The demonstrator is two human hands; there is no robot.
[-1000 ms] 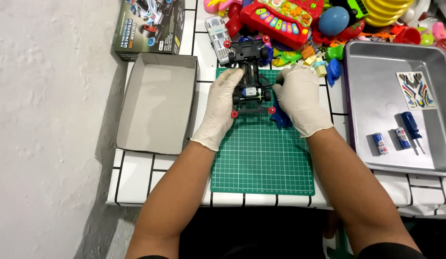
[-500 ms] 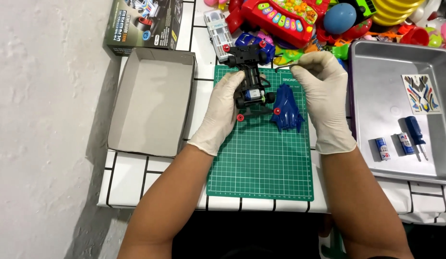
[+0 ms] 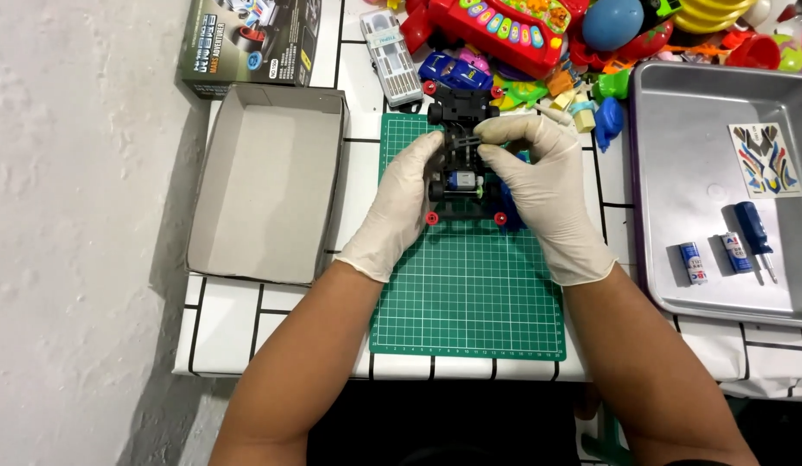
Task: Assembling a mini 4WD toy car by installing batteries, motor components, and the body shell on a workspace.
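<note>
A black toy car chassis [image 3: 460,155] with small red wheels lies on the far part of a green cutting mat [image 3: 466,293]. My left hand [image 3: 399,203], in a white glove, grips its left side. My gloved right hand [image 3: 546,190] holds the right side, fingers curled over the middle of the chassis. A blue car body shell [image 3: 510,205] lies under my right hand, mostly hidden.
An empty cardboard box tray [image 3: 267,181] sits left of the mat, its printed lid [image 3: 246,43] behind it. A metal tray [image 3: 720,190] on the right holds a sticker sheet [image 3: 764,160], two batteries [image 3: 692,263] and a blue screwdriver [image 3: 753,231]. Colourful toys [image 3: 505,26] crowd the back.
My right hand has come back from the blue shell onto the chassis. Both hands now hold the chassis. The view has shifted slightly.
</note>
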